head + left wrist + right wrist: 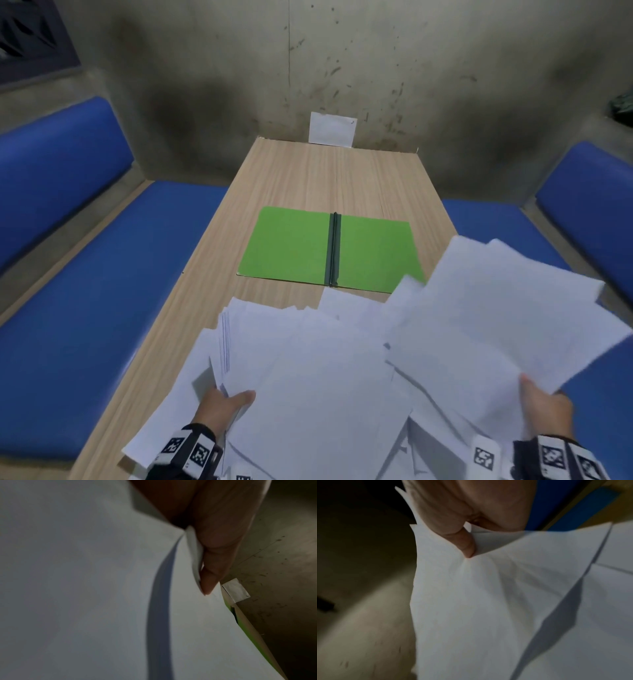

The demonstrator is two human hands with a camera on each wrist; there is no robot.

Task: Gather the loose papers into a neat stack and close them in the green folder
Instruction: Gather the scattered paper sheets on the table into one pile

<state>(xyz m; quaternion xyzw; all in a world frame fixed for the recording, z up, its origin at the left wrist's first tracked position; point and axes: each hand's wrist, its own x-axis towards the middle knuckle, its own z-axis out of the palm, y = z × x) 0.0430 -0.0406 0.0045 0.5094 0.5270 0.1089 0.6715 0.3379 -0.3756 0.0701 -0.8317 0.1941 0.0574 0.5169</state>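
The green folder (pixel 329 251) lies open and flat in the middle of the wooden table (pixel 308 174), its dark spine running front to back. Several loose white papers (pixel 308 370) are fanned untidily across the near end of the table. My left hand (pixel 224 406) pinches the near left edge of the papers (pixel 102 588), thumb on top. My right hand (pixel 544 407) pinches a bundle of sheets (pixel 507 308) raised off the table at the right; its thumb (pixel 465 545) presses into the paper (pixel 488 608). A sliver of the folder (pixel 247 635) shows in the left wrist view.
A small white card (pixel 331 129) leans against the stained wall at the table's far end. Blue padded benches (pixel 102 291) run along both sides of the table, the right one (pixel 589 219) partly behind the raised sheets.
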